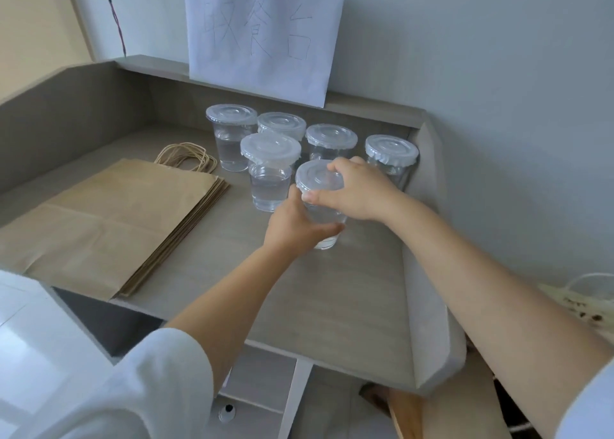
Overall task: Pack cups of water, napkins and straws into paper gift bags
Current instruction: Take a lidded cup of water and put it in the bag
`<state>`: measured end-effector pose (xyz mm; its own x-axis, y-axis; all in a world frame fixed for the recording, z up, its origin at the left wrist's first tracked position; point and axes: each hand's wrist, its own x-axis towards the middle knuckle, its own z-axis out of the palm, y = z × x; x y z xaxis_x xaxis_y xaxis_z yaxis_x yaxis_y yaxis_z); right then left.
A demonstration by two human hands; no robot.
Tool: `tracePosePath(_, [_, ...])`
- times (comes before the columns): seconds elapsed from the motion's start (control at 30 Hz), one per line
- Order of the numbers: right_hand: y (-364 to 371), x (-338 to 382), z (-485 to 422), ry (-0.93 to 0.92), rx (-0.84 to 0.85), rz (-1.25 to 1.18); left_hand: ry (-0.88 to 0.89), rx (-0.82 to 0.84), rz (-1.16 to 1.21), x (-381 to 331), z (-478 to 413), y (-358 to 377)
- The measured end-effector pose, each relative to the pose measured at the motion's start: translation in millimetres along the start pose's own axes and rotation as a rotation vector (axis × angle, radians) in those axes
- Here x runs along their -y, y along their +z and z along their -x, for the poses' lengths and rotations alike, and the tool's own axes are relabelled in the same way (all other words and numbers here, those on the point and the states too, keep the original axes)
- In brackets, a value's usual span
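Observation:
Several clear plastic cups of water with white lids stand at the back of the grey counter [332, 299]. The nearest cup [324, 212] stands on the counter between both hands. My left hand [295, 226] wraps around its lower body from the left. My right hand [352, 189] grips its lid [317, 176] from the right, fingers over the rim. A flat stack of brown paper gift bags [109, 226] with twisted handles [186, 156] lies on the left of the counter. No napkins or straws are visible.
The other lidded cups [269, 172] cluster just behind the held one, one cup [392, 156] against the counter's raised right wall [428, 272]. A paper sign [262, 33] hangs on the back wall. A brown bag edge [405, 412] shows below the counter.

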<state>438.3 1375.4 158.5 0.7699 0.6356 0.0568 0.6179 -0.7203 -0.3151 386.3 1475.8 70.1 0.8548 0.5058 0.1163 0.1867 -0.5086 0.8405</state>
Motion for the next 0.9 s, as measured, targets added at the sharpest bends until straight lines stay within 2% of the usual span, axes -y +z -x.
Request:
tracePosePath(0.3, [11,44,152,0.063,-0.103,-0.158,0.129,0.068,0.071,8,144,-25])
tracePosePath(0.47, [11,47,240,0.113,-0.017,-0.206,0.253,0.086,0.128,5,231,-22])
tracePosePath(0.6, [21,20,291,0.219,0.131,-0.264,0.314,0.241,0.113,5,275,6])
tracePosePath(0.8, [44,-50,356,0.396,0.014,-0.331,0.295,0.532,0.040,-1,307,81])
tracePosePath(0.9, [54,-91,384,0.473,-0.049,-0.351,0.293,0.771,0.055,-5,309,122])
